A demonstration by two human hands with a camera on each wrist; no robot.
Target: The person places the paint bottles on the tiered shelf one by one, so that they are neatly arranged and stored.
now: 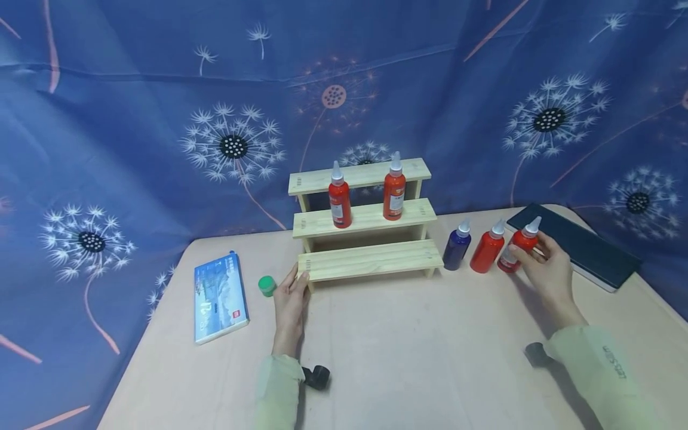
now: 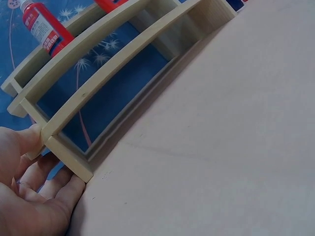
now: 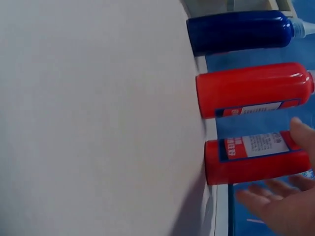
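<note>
My left hand [image 1: 290, 304] grips the left end of a three-step wooden shelf [image 1: 371, 260], thumb at the lowest step and fingers round its side leg. Two red squeeze bottles with pointed nozzles, one left [image 1: 340, 206] and one right [image 1: 394, 197], stand on the middle step. At the right, my right hand [image 1: 550, 278] holds another red squeeze bottle [image 3: 256, 164] upright on the table. In the right wrist view its thumb lies over the label side, with the other fingers along the opposite side. A red bottle [image 1: 487, 252] and a dark blue bottle [image 1: 456, 249] stand to its left.
A dark green book [image 1: 586, 248] lies behind the right hand. Left of the shelf are a small green-lidded jar [image 1: 267, 285] and a blue boxed book [image 1: 220, 295]. Blue dandelion-print cloth [image 1: 344, 60] hangs behind the table.
</note>
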